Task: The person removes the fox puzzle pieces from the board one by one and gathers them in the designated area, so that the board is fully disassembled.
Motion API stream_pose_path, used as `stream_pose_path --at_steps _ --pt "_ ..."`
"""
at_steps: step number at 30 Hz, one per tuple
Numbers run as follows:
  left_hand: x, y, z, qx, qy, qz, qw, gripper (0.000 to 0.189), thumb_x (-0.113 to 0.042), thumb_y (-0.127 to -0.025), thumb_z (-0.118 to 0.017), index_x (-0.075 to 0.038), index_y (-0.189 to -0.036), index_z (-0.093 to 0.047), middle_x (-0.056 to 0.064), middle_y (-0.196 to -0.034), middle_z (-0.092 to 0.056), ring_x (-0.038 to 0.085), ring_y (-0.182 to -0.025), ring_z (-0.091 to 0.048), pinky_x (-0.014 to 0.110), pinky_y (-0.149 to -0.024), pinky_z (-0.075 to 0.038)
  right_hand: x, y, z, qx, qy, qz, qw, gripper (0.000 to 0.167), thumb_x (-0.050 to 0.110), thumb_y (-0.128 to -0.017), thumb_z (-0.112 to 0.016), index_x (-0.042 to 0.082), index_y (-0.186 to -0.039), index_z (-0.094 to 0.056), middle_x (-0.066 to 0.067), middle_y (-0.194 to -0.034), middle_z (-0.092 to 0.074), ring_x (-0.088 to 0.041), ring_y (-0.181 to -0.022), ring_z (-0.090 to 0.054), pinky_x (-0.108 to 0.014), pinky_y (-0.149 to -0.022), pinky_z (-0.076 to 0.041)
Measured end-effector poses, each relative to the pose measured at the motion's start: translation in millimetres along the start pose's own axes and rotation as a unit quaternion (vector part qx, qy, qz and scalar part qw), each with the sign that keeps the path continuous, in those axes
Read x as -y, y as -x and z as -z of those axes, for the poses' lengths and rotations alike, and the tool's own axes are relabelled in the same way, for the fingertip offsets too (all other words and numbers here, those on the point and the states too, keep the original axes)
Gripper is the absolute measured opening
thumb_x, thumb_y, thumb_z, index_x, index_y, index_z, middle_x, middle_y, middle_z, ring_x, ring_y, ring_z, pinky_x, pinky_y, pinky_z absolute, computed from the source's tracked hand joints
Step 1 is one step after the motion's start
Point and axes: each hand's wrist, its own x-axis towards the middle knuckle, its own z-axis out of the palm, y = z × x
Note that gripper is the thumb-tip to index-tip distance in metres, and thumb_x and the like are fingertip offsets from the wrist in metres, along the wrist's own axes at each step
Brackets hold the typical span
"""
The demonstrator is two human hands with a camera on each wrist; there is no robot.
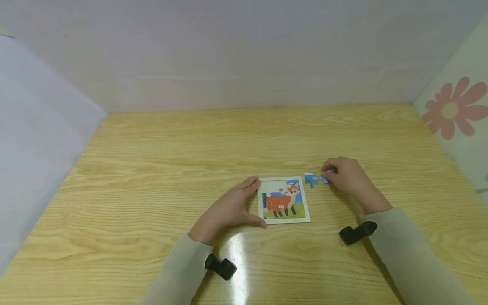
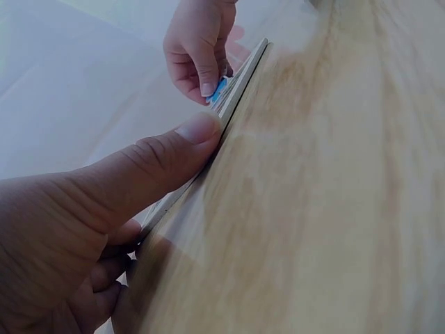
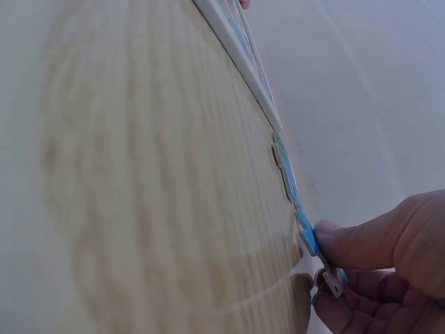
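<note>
A square jigsaw board (image 1: 273, 186) with a pale rim lies flat on the table, showing a fox picture (image 1: 277, 201); its upper left part is bare. My left hand (image 1: 230, 207) grips the board's left side, thumb at the near corner and fingers at the far one. Just right of the board lies a blue and green jigsaw piece (image 1: 310, 179). Beside it, my right hand (image 1: 346, 176) pinches another blue piece (image 3: 308, 235) between thumb and fingers. That piece is partly hidden by the fingers and looks close to or touching the loose one.
The wooden table (image 1: 171, 148) runs back to a pale wall (image 1: 244, 55). Another pale surface bounds the left, and a panel with a pink flower (image 1: 450, 111) stands on the right. A black wrist device (image 1: 221, 267) sits on each sleeve.
</note>
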Motion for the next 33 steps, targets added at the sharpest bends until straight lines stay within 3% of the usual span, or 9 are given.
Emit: stream_pose_path --at_steps 15,33 --pt "0.9 0.5 -0.1 -0.002 -0.001 -0.001 1.0 0.11 -0.05 -0.063 -0.081 -0.007 -0.147 -0.024 0.003 -0.154 -0.018 0.021 -0.14 -0.021 0.037 -0.111 -0.026 5.4 -0.2 -0.6 -0.006 0.021 0.002 0.9997 0.011 0.011 -0.089 -0.06 0.002 -0.091 -0.067 -0.02 -0.098 -0.061 -0.031 -0.086 -0.055 -0.047 -0.076 -0.045" --pt "0.3 2.6 0.7 -0.008 0.008 -0.008 0.9999 0.109 -0.048 -0.064 -0.081 -0.004 -0.146 -0.025 0.005 -0.154 -0.019 0.021 -0.14 -0.021 0.036 -0.111 -0.025 2.8 -0.7 -3.7 -0.018 0.021 0.014 0.9995 0.007 0.007 -0.088 -0.061 0.002 -0.087 -0.066 -0.015 -0.088 -0.06 -0.028 -0.081 -0.053 -0.043 -0.072 -0.045"
